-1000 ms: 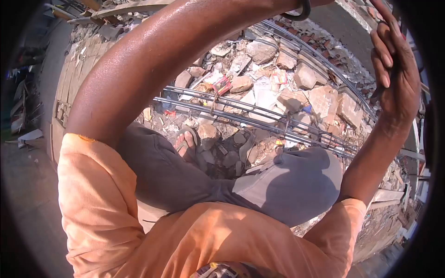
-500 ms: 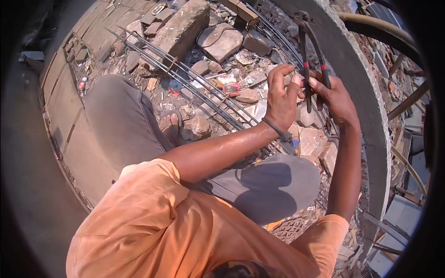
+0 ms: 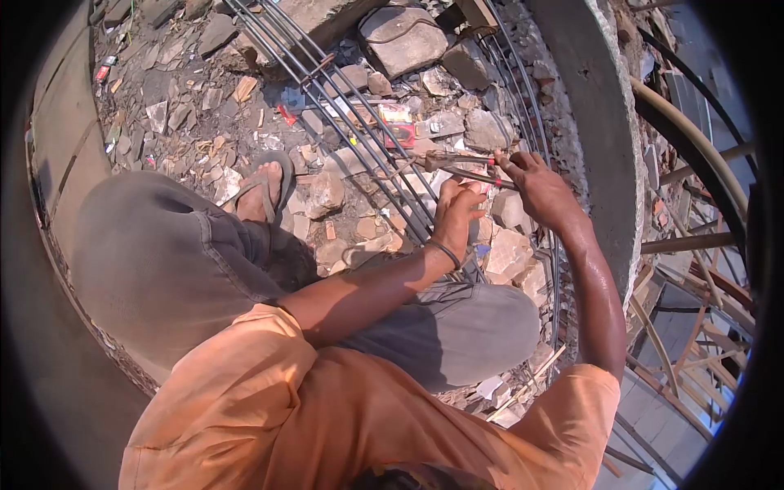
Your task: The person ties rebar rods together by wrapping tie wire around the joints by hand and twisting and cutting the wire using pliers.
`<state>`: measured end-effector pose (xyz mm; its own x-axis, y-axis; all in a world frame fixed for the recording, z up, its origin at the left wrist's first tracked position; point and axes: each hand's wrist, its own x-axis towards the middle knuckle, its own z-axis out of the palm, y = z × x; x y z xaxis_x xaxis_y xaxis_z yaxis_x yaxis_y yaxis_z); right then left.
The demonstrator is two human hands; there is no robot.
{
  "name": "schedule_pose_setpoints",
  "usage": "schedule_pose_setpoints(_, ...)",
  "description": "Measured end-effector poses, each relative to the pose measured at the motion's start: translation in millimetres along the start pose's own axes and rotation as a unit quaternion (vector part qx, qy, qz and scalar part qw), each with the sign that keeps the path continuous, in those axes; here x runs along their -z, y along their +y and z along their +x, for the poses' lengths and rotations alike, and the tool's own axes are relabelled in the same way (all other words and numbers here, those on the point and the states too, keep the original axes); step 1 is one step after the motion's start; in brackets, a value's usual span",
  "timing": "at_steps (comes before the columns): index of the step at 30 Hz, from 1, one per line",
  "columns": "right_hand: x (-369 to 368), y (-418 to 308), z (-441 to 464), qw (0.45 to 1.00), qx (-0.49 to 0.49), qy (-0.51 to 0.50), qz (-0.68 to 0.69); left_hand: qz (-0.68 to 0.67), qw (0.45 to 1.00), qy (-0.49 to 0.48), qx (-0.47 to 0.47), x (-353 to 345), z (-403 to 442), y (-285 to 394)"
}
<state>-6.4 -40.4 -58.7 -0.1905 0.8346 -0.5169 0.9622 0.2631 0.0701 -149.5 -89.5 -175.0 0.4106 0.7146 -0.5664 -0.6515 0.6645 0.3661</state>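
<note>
With the centre of the view taken as the dial, a pair of pincers (image 3: 471,170) is seen near 1 o'clock, its head pointed toward 9 o'clock beside the bundled steel rods (image 3: 353,131). Its red-banded handles are grasped in the right hand (image 3: 539,186), at 2 o'clock. The left hand (image 3: 459,214) is held just below the pincers, also near 2 o'clock, with its fingers partly curled; whether anything is pinched in them cannot be told. A dark band (image 3: 446,255) is worn on the left wrist. The rods are crossed by a tie near 11 o'clock. A red packet (image 3: 398,132) is seen at 12 o'clock among rubble, a sandalled foot (image 3: 263,194) at 10, and a concrete edge (image 3: 606,122) at 2.
</note>
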Motion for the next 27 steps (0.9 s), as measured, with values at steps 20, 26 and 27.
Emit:
schedule_pose_setpoints(20, 58.6, 1.1, 57.0, 0.969, -0.055, -0.235, 0.058, -0.263, 0.963, -0.028, 0.045, -10.6, 50.9, 43.4)
schedule_pose_setpoints(26, 81.4, -34.8, 30.7, 0.991, 0.012, -0.017, -0.13, -0.364, 0.912, 0.128, 0.141, -32.4, 60.1, 51.6)
schedule_pose_setpoints(27, 73.1, -41.7, 19.6, 0.985, 0.039, 0.05, -0.16, -0.369, 0.903, 0.154, 0.154, -36.3, 58.1, 53.4)
